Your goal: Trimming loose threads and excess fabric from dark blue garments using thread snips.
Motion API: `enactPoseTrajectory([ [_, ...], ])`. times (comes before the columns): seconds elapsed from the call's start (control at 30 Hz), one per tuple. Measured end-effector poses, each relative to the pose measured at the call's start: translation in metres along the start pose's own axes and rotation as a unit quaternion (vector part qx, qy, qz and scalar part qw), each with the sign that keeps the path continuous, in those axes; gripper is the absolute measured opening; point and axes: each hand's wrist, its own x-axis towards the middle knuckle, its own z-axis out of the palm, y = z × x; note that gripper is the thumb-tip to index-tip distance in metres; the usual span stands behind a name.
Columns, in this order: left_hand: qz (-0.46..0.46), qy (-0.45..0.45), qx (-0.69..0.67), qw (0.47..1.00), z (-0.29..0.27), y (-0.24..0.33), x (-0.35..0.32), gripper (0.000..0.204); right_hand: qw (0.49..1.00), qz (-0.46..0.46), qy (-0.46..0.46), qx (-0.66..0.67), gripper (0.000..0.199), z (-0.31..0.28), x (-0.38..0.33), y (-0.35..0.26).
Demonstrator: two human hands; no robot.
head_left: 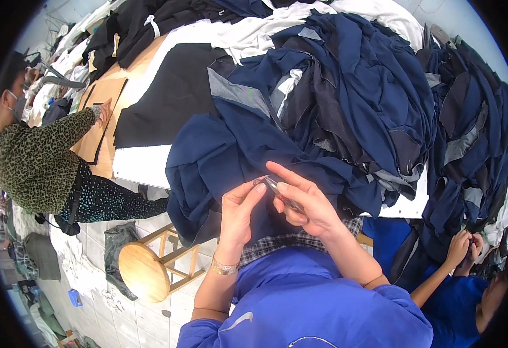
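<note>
My right hand (307, 202) grips a small metal snipping tool (278, 190) above a navy garment (219, 156) that hangs off the table edge. The thumb and forefinger of my left hand (239, 213), which wears a gold bracelet, pinch the tool's tip. Both hands are held close together over my checked and blue clothing, just in front of a large heap of navy garments (358, 98) with grey panels.
A white-covered table (141, 165) carries black fabric (173, 93) and a brown card pattern (100, 116), touched by a person in a spotted top (39, 156) at the left. A round wooden stool (144, 271) stands on the tiled floor. A person in blue (462, 296) works at lower right.
</note>
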Motion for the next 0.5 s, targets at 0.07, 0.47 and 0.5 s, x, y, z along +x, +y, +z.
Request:
enactPoseTrajectory([
  [0.07,0.012,0.001,0.013,1.0,0.0005,-0.0003,0.0001,0.02,1.0,0.0,0.001,-0.001,0.045,-0.0005,0.0005,0.0],
  [0.47,0.069,0.019,0.07,0.995,0.0019,-0.0011,0.0003,0.021,1.0,0.011,-0.008,0.023,0.044,-0.0005,0.0011,0.0007],
  [0.5,0.064,0.02,0.064,0.996,0.0022,-0.0011,0.0004,0.02,1.0,0.012,-0.008,0.026,0.044,-0.0007,0.0014,0.0006],
])
